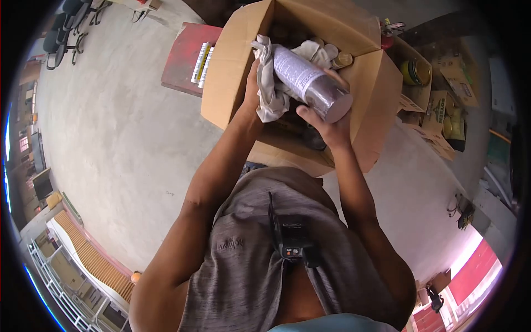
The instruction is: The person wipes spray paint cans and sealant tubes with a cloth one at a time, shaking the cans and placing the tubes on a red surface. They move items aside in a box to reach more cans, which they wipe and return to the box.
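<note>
A tall shiny cylindrical can (307,80) with a pale lilac printed label lies tilted above an open cardboard box (232,72). My right hand (334,130) grips its bare silvery lower end, the thumb on the near side and fingers on the far side. A crumpled off-white rag (268,91) is bunched against the label end of the can. My left hand (252,88) is closed on this rag; most of its fingers are hidden behind the cloth. Inside the box are several containers, among them a small jar (344,59), partly in shadow.
A red board or low table (180,61) beside the box holds white tubes (201,63). On the right are more cardboard boxes (440,110), one with a dark can with a yellowish band (417,72). Office chairs (58,41) stand far left on the concrete floor.
</note>
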`<state>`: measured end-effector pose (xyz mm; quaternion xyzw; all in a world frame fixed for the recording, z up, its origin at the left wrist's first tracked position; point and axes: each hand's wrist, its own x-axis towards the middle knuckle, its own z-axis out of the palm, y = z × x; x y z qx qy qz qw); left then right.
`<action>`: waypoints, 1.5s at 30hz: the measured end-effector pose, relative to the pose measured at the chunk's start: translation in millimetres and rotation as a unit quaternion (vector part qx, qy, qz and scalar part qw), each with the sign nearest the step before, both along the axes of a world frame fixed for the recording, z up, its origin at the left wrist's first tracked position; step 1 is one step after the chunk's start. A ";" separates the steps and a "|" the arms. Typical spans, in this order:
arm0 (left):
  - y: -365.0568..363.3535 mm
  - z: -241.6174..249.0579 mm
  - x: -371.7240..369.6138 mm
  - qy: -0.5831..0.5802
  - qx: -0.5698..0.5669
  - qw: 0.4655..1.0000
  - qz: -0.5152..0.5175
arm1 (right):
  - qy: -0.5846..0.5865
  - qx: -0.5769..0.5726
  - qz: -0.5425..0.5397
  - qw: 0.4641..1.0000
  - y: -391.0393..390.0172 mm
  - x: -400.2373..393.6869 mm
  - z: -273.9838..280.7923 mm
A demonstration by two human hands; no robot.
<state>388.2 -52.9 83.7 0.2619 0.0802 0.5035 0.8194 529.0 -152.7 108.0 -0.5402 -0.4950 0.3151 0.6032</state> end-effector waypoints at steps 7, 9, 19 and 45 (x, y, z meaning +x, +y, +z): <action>-8.4 -92.2 -54.1 0.499 -0.157 0.848 -0.091 | -0.087 -0.206 -0.065 0.972 -48.0 6.9 0.9; -26.8 -92.9 -59.4 0.488 -0.178 0.850 -0.089 | -0.037 -0.274 -0.077 0.958 -50.5 15.1 -12.0; -4.8 -6.2 -124.2 0.532 -0.014 0.843 -0.078 | -0.224 -0.411 -0.208 0.859 68.1 53.5 -98.4; 9.6 -21.6 -145.7 0.544 -0.070 0.836 -0.010 | -0.429 -0.514 -0.040 0.742 61.4 119.6 -227.7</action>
